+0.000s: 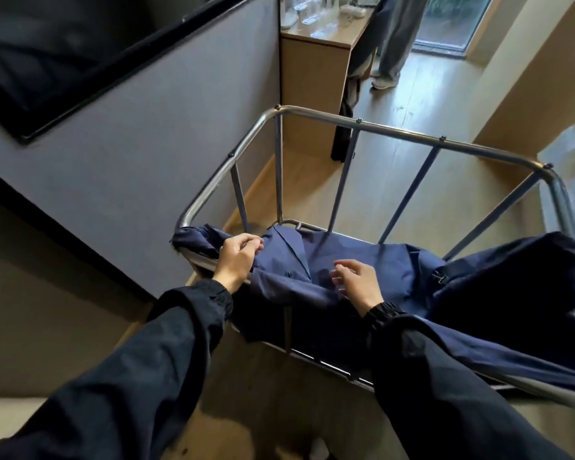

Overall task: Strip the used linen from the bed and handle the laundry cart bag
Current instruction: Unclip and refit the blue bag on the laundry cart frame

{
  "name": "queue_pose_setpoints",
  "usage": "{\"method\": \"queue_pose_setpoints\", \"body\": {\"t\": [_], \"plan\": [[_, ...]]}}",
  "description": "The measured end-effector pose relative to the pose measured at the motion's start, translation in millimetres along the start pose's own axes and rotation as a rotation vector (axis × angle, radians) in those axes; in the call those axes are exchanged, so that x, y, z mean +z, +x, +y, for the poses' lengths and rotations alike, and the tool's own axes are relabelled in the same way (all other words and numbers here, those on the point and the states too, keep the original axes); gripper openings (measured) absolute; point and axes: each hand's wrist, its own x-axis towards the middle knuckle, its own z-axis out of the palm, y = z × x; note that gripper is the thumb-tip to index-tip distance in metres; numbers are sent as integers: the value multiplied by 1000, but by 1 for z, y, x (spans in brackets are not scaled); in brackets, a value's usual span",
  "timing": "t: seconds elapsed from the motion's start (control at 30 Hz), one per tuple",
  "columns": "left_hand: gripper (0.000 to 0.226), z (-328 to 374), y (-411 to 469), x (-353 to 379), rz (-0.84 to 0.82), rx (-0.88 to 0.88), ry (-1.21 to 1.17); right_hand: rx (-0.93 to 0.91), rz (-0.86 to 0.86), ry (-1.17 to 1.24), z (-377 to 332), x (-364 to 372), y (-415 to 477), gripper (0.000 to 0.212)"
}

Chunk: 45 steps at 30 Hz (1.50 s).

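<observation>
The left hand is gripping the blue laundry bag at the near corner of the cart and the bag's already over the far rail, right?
Not quite. The left hand does grip the blue laundry bag at the near corner of the cart, but the far rail is bare; the bag is not over it yet. The head view shows this.

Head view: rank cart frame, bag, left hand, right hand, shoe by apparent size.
1. cart frame, by its outline
2. bag, partly under the sleeves
3. left hand and right hand: alike, not ranked
4. shoe: looks smallest, but farthest from the camera
</observation>
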Motion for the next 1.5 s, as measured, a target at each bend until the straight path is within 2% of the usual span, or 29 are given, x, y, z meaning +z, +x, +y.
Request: {"method": "queue_pose_setpoints", "body": {"t": [0.1, 0.2, 0.43, 0.5, 0.57, 0.63, 0.73, 0.8, 0.83, 0.9, 0.97, 1.03, 1.1, 1.17, 1.27, 1.33, 1.4, 1.43, 1.5], "plan": [[18, -9, 22, 7, -20, -32, 119, 150, -79, -27, 10, -5, 26, 13], [18, -5, 57, 19, -57, -30, 184, 191, -117, -22, 16, -5, 69, 14], [10, -29, 144, 70, -437, -129, 447, 309, -184, -45, 66, 20, 147, 18], [8, -52, 160, 85, -534, -156, 586, 384, -194, -31, 100, 29, 161, 10], [12, -81, 171, 92, -616, -146, 812, 440, -205, -30, 116, 36, 163, 16], [30, -109, 176, 95, -730, -69, 1070, 479, -224, -16, 116, 44, 160, 19], [61, -146, 179, 101, -904, 246, 1556, 503, -233, 29, 119, 59, 163, 18], [82, -168, 176, 108, -1029, 365, 1820, 504, -228, 47, 119, 64, 161, 15], [82, -178, 175, 111, -1077, 404, 1926, 501, -236, 41, 118, 65, 159, 11], [59, -192, 176, 111, -1105, 508, 2039, 495, -242, -4, 117, 65, 159, 7], [50, -199, 182, 111, -1051, 634, 1980, 486, -235, -54, 118, 62, 161, 11], [54, -187, 185, 114, -1052, 576, 2002, 483, -225, -98, 118, 58, 164, 12], [61, -171, 191, 119, -1057, 500, 1892, 484, -221, -152, 119, 57, 165, 15], [58, -141, 203, 128, -1084, 344, 1676, 490, -210, -212, 118, 59, 163, 21], [44, -92, 234, 129, -858, 204, 1146, 438, -242, -316, 115, 64, 162, 31], [33, -60, 249, 125, -779, 150, 983, 378, -269, -431, 112, 66, 162, 57], [20, -26, 257, 122, -772, 125, 880, 319, -205, -573, 104, 69, 163, 85], [15, -11, 259, 120, -785, 114, 813, 288, -137, -618, 99, 72, 164, 91], [12, 16, 258, 115, -842, 76, 672, 254, 44, -591, 90, 76, 170, 92]]}}
